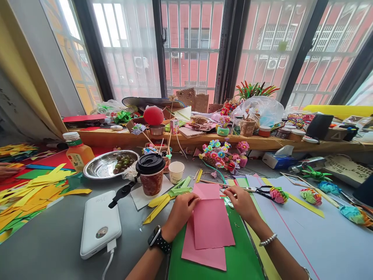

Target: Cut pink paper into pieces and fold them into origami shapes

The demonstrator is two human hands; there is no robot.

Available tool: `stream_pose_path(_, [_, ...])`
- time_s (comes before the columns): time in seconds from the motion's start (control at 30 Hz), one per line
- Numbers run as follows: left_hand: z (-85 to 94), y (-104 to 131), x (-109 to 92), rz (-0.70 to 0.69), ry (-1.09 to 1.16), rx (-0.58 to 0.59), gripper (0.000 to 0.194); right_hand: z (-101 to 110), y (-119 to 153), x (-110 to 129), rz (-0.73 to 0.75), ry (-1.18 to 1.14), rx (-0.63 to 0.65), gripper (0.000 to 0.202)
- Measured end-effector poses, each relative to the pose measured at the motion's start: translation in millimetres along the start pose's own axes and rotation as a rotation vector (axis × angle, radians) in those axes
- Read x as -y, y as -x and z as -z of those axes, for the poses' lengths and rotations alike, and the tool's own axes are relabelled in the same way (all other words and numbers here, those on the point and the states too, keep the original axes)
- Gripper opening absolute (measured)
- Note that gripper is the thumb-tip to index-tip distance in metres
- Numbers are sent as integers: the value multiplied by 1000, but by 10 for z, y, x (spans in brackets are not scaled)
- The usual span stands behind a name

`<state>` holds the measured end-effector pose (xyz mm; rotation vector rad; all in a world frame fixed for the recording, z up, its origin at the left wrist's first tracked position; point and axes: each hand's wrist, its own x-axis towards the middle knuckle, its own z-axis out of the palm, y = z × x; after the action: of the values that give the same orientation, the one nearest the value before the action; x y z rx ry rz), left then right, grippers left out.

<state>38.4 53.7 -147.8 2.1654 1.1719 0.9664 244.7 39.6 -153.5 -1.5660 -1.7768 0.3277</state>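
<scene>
My left hand [183,210] pinches the upper left edge of a pink paper sheet [214,223], thumb against fingers. Beneath it lie more pink paper pieces [204,261], one showing at the bottom and one at the top, over a green board [186,270]. Just right of the sheet's top edge is my right hand [242,205], its fingers bent and slightly apart. No paper shows clearly between them. Beside that hand lie scissors [264,191] with black handles; their blades run behind the fingers, and I cannot tell whether they touch.
Left are a white power bank [101,223], a lidded coffee cup [150,177], a paper cup [176,172] and a steel plate [96,165] holding grapes. Yellow strips [37,190] and another person's hand [10,170] are farther left. Folded paper flowers [311,196] lie right.
</scene>
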Motion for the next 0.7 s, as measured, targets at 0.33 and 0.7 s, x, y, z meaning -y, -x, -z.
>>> stream_pose_path(0.33, [101, -45, 70, 252, 436, -102, 24, 19, 39, 201, -65, -380, 97, 24])
stream_pose_path(0.7, [58, -18, -76, 401, 871, 239, 28, -35, 12, 102, -476, -1055, -112, 26])
